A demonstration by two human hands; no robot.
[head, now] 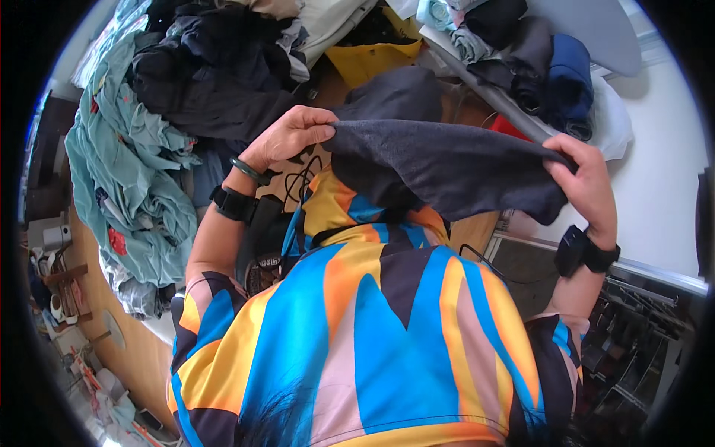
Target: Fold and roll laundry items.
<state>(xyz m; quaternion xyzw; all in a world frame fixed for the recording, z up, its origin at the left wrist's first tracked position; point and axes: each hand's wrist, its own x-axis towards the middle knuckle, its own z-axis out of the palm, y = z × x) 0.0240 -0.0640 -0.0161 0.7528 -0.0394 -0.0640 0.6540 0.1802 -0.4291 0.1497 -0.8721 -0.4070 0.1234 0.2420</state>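
Note:
A dark grey cloth garment (pixel 447 162) is stretched between my two hands in front of my chest. Its upper left edge is pinched between the thumb and fingers of my left hand (pixel 293 134). My right hand (pixel 584 176) grips the opposite end, with some fingers hidden behind the fabric. Part of the garment hangs over the front of my patterned shirt, and a further dark grey portion (pixel 399 95) lies beyond the stretched edge. Whether that portion belongs to the same garment, I cannot tell.
Dark clothes (pixel 212 84) and a crumpled light-teal cloth (pixel 134 167) are heaped at the left. Rolled garments, one of them blue (pixel 570 72), lie on a grey-edged board at the upper right. A yellow bag (pixel 368 61) stands beyond my hands. Black cable (pixel 299 184) loops near my left wrist.

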